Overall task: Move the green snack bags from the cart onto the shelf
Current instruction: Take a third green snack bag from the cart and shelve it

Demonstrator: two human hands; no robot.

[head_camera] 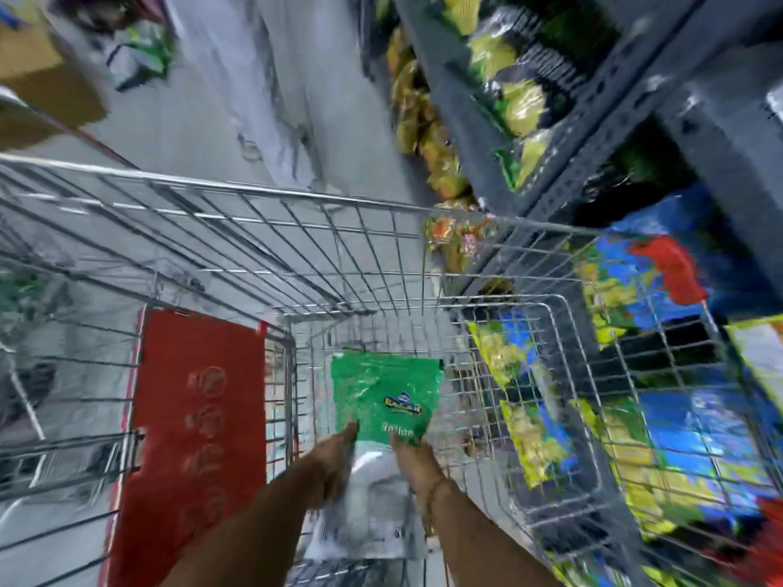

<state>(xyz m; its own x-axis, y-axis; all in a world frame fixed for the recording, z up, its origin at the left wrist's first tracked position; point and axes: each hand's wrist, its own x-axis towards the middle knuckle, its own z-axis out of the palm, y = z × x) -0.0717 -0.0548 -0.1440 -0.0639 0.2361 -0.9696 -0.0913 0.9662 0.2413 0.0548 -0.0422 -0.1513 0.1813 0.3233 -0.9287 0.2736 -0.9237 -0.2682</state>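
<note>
A green snack bag (383, 396) lies inside the wire cart (296, 197), near its bottom. My left hand (337, 457) touches the bag's lower left corner and my right hand (413, 455) pinches its lower right edge. A silvery bag (368, 510) sits under and between my forearms, partly hidden by them. The dark grey shelf (563, 133) rises on the right, stocked with yellow-green and blue snack packs. The whole view is motion-blurred.
A red child-seat flap (195, 417) stands at the left inside the cart. A cardboard box (38, 78) and loose bags lie on the grey floor at the upper left. Blue and yellow packs (661, 417) fill the lower shelf behind the cart's right wall.
</note>
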